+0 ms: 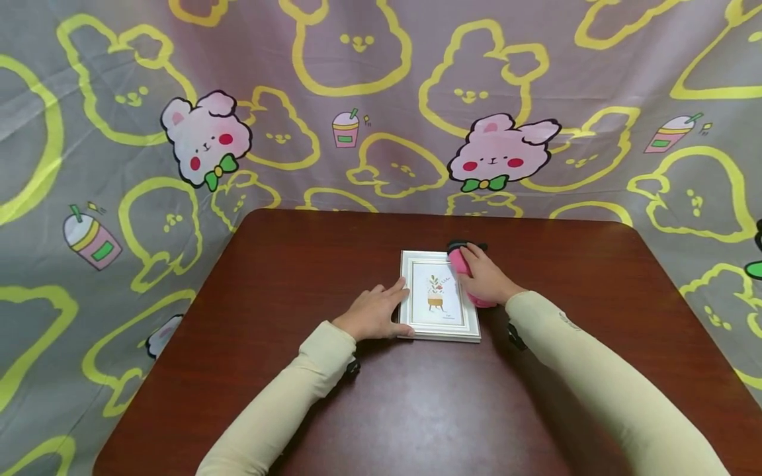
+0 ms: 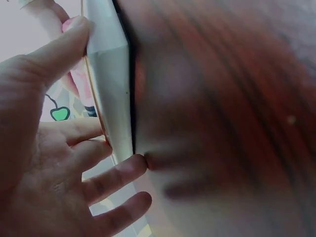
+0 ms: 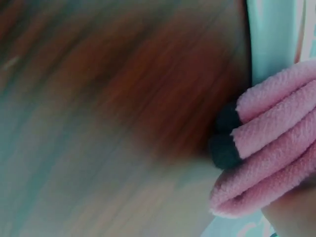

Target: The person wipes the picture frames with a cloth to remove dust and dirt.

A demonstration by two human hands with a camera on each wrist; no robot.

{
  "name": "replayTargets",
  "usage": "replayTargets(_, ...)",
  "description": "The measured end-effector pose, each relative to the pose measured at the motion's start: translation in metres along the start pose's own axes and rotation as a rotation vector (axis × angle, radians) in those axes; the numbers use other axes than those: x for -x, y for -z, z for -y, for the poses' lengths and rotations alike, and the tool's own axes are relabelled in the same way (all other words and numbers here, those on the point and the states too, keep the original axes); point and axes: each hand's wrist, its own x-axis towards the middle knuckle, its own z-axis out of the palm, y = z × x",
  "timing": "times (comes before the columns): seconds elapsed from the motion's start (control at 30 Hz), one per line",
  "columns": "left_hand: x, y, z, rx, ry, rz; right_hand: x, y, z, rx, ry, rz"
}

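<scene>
My left hand [image 1: 375, 314], fingers spread, likely steadies the frame [image 1: 439, 291] from nine o'clock; my right hand [image 1: 487, 274] grips pink plush [image 3: 274, 140] at two.

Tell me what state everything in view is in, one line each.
Table, reflecting light near its front.
White picture frame, lying face up on the table.
Pink cloth, folded, held at the frame's right side.
Left hand, touching the frame's left side.
Right hand, gripping the cloth.
Patterned backdrop, hanging, lightly creased.
</scene>
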Motion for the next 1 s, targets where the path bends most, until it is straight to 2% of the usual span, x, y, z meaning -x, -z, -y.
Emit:
replayTargets(0.23, 0.001, -0.001, 0.002, -0.006, -0.005, -0.009, -0.002, 0.006, -0.007, -0.011, -0.011, -0.026)
replayTargets(0.7, 0.000, -0.001, 0.003, 0.001, -0.067, -0.072, -0.001, 0.022, 0.004, -0.050, -0.016, -0.062)
replayTargets(0.83, 0.001, 0.000, 0.002, 0.012, -0.048, -0.051, -0.006, 0.020, 0.007, 0.005, 0.008, -0.043)
replayTargets(1.0, 0.000, -0.001, -0.003, 0.040, -0.032, -0.011, -0.011, 0.011, 0.007, 0.147, 0.029, 0.044)
